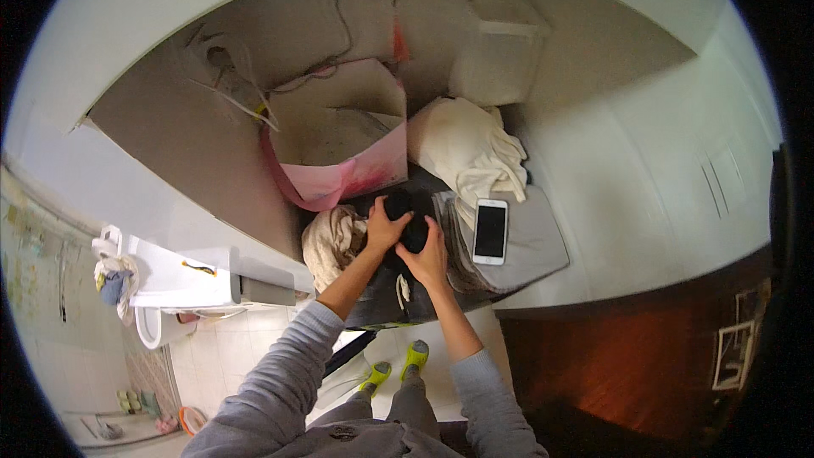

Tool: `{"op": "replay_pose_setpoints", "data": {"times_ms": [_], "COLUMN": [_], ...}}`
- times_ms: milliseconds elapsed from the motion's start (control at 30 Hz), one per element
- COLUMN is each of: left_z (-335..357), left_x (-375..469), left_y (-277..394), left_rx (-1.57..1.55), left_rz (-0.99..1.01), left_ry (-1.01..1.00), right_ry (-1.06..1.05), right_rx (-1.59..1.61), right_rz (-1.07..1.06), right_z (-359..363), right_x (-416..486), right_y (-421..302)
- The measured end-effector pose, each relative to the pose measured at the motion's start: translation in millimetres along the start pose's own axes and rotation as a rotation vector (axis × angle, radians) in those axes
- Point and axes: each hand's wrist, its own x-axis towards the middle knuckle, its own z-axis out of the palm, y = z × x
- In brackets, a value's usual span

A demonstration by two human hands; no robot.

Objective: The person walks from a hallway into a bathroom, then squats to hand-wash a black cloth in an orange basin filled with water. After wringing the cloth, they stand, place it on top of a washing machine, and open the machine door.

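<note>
Both hands meet over a dark surface in the middle of the view. My left hand is curled around a black bundle, perhaps cloth. The fingers of my right hand close on a second black bundle just beside it; I cannot tell whether the two are one piece. To the left lies a crumpled beige patterned cloth. Folded grey cloths are stacked at the right, with a white smartphone, screen dark, on top. A small pale cord or strip lies below my hands.
Behind my hands stands an open pink and white box or bag. A cream cloth lies right of it, before a translucent plastic bin. White cabinet doors flank the right; a white washbasin is at the left.
</note>
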Motion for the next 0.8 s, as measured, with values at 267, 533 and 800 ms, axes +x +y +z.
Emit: {"op": "replay_pose_setpoints", "data": {"times_ms": [267, 533, 800], "left_z": [6.6, 23.1, 0.0], "left_x": [18.4, 19.3, -14.6], "left_y": [35.5, 18.1, 8.3], "left_rx": [0.052, 0.267, 0.033], "left_rz": [-0.083, -0.119, 0.089], "left_ry": [0.162, 0.191, 0.128], "right_ry": [0.127, -0.042, -0.128], "right_rx": [0.079, -0.081, -0.087], "right_rz": [-0.214, -0.137, -0.163], "right_z": [17.2, 15.0, -1.9], "right_x": [44.3, 45.9, 29.3], "right_y": [19.3, 27.6, 7.0]}}
